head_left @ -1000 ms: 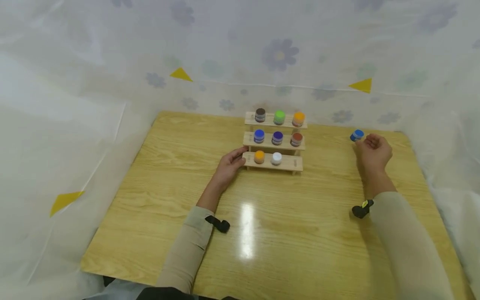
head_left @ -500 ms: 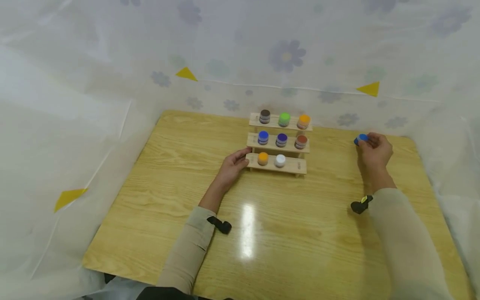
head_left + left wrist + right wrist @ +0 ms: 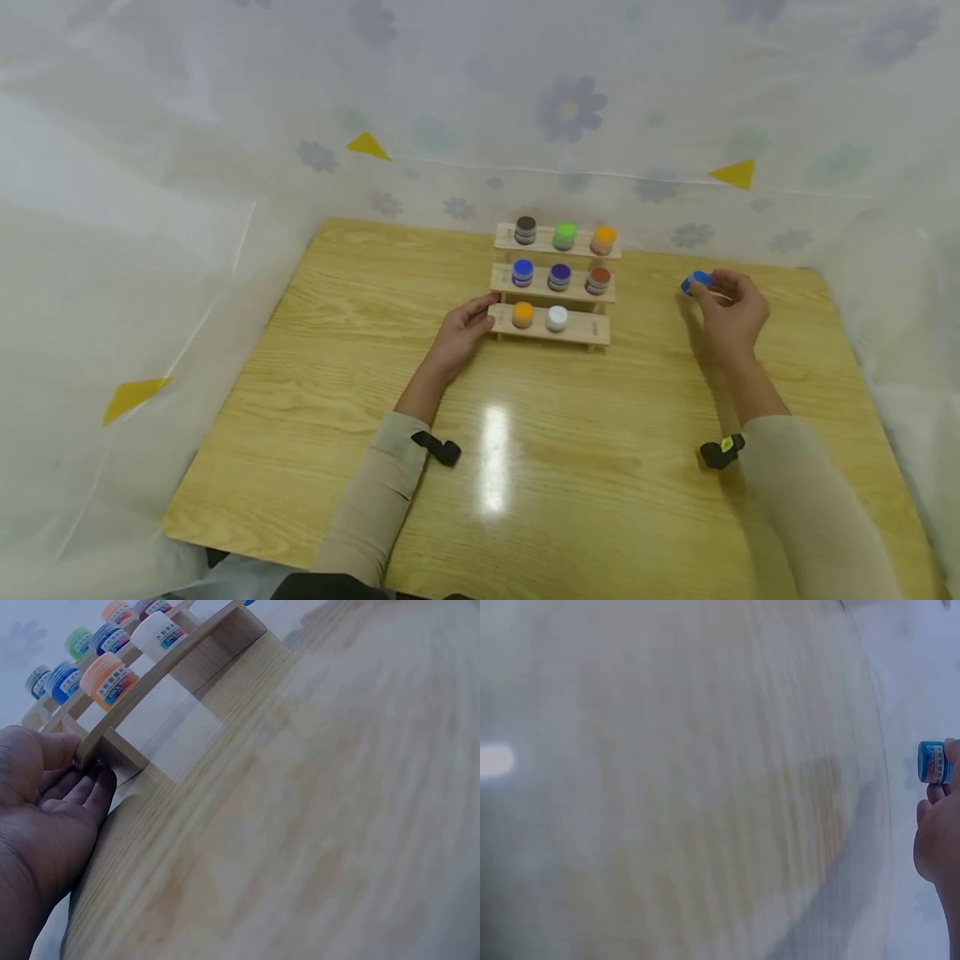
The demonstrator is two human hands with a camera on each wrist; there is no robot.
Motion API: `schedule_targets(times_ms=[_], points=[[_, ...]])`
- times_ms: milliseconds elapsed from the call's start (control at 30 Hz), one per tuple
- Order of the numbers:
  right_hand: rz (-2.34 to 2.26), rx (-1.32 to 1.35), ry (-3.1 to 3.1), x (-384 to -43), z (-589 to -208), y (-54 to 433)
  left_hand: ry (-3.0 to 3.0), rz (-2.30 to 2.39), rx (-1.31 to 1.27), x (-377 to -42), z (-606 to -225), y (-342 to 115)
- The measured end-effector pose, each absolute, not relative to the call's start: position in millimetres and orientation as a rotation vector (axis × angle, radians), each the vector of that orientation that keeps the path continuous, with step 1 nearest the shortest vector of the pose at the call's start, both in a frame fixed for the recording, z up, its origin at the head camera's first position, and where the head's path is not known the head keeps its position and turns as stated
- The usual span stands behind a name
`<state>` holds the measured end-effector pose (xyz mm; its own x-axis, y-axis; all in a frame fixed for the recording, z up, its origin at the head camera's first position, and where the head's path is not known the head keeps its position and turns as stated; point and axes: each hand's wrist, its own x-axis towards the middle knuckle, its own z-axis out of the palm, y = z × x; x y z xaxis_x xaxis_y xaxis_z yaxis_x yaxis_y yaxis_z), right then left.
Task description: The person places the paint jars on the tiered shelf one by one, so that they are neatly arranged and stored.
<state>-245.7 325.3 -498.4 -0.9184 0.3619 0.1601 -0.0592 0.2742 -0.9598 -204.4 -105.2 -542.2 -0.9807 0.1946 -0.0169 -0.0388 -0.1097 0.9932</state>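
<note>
A three-tier wooden rack (image 3: 553, 325) stands on the table with small paint jars on its steps. At its left end my left hand (image 3: 459, 337) grips the lowest step; the left wrist view shows the thumb by the step's end and the fingers under it. The lowest step holds an orange jar (image 3: 110, 681) and a white jar (image 3: 158, 636). Off to the right, my right hand (image 3: 733, 315) pinches a blue paint jar (image 3: 696, 282) between thumb and fingers, raised above the table. That jar looks tipped in the right wrist view.
On the middle step sit a blue jar (image 3: 522, 272), a purple jar (image 3: 558, 277) and a brown jar (image 3: 597, 281). The top step bears a dark jar (image 3: 526, 230), a green jar (image 3: 565, 236) and an orange-lidded jar (image 3: 603, 240). A flowered curtain (image 3: 465, 100) hangs behind the table (image 3: 600, 467).
My right hand has taken hold of the blue paint jar, lifted it from the table and brought it slightly left. The left hand stays at the rack's end.
</note>
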Motion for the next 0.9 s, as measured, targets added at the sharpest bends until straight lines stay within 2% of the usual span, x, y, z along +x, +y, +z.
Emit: schedule_targets(times_ms=[100, 300, 467, 700, 900], points=[[1.723, -0.207, -2.157, -227.9, -488.6, 306.4, 1.984, 2.218, 0.176, -202.9, -541.9, -106.0], [1.755, -0.042, -2.032, -215.9, -501.6, 287.6, 1.989, 2.218, 0.161, -203.7, -541.0, -104.9], [1.689, 0.108, -2.021, -197.6, -497.6, 262.3, 1.986, 2.225, 0.152, -206.3, -539.1, -105.8], [1.707, 0.198, -2.04, -169.3, -483.0, 224.1, 1.998, 2.216, 0.151, -208.2, -537.5, -106.7], [1.74, 0.229, -2.084, -162.3, -484.6, 205.6, 1.99, 2.214, 0.146, -205.9, -540.4, -104.5]])
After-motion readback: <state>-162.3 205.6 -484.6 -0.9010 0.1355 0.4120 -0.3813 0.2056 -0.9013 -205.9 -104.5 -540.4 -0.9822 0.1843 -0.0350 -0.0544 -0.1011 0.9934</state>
